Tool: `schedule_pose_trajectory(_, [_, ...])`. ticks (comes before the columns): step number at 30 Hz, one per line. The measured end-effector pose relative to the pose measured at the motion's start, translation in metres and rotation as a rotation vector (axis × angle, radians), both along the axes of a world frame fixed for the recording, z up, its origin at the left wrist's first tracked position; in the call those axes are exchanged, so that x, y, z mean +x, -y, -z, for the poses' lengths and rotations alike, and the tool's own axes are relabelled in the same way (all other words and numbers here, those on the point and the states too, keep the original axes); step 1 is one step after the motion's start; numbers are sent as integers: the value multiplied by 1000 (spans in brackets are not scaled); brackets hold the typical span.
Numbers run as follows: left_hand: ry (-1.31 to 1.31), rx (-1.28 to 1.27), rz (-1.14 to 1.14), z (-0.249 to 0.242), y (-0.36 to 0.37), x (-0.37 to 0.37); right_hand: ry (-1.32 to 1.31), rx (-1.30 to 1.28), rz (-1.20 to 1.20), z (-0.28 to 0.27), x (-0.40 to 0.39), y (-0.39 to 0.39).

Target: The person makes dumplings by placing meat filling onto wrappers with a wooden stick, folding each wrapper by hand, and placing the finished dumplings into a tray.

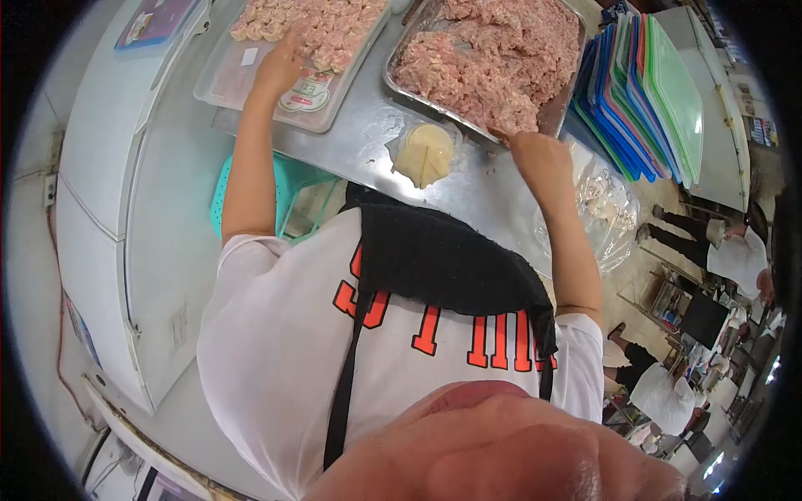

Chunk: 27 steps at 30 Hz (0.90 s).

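Observation:
My left hand (280, 68) reaches over a clear plastic tray (225, 88) and its fingers close at the edge of the packed rows of open-topped meat dumplings (342, 33). The dumpling at my fingertips is mostly hidden by them. At the near rim of a metal pan (443, 111) full of pinkish ground meat (476, 63), my right hand (539, 159) is closed around a thin tool (499, 134), of which only a short brownish end shows. Between the hands lies a stack of round, pale yellow dumpling wrappers (426, 153) on the metal table (359, 150).
Many coloured plastic trays or lids (639, 96) stand stacked to the right of the pan. A clear plastic bag (606, 200) with pale contents lies by my right forearm. A turquoise basket (284, 188) is below the table edge. Two people (739, 259) work farther off at right.

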State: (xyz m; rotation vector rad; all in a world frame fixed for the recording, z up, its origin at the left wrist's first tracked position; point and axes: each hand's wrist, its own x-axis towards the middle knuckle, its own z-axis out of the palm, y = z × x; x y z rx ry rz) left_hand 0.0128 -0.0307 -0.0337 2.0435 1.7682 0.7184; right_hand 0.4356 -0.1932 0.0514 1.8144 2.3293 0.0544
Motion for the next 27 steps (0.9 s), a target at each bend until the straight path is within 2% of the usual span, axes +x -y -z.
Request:
schedule_pose_trajectory(3, [-96,-61,-21,-1,-9,6,-36,-34,-25,-4,24,-1])
schedule_pose_trajectory(4, [-67,-40,-48,6,-14,2,54,-109,33,-32,21,-4])
schedule_pose_trajectory(7, [-96,26,-105,25,-32,-9,68,-64,97,-66,35,-7])
schedule_pose_trajectory(10, [-189,61,-92,37,-51,-27,-45,62,41,-68,53,-12])
schedule_pose_trajectory(12, [-217,48,-55,48,-61,-43,-39,76,31,-68,54,-14])
schedule_pose_trajectory(14, [-245,151,-14,62,-66,-52,-30,90,29,-68,55,-16])
schedule_pose_trajectory(16, [-183,191,-47,49,-50,-38,44,43,14,-68,53,-18])
schedule_pose_trajectory(18, [-116,231,-73,15,-28,-18,62,80,-39,-33,58,-29])
schedule_pose_trajectory(20, [-214,53,-81,-25,-7,4,54,124,-111,-12,52,-24])
schedule_pose_trajectory(21, [-208,56,-68,-29,3,17,30,130,-117,-9,38,-19])
schedule_pose_trajectory(23, [41,367,34,-35,19,45,27,142,-89,-10,20,-2])
schedule_pose_trajectory(25, [313,250,305,-34,32,77,-6,70,-170,-12,11,8])
schedule_pose_trajectory(27, [337,186,502,-69,72,127,40,75,-216,-21,25,-4])
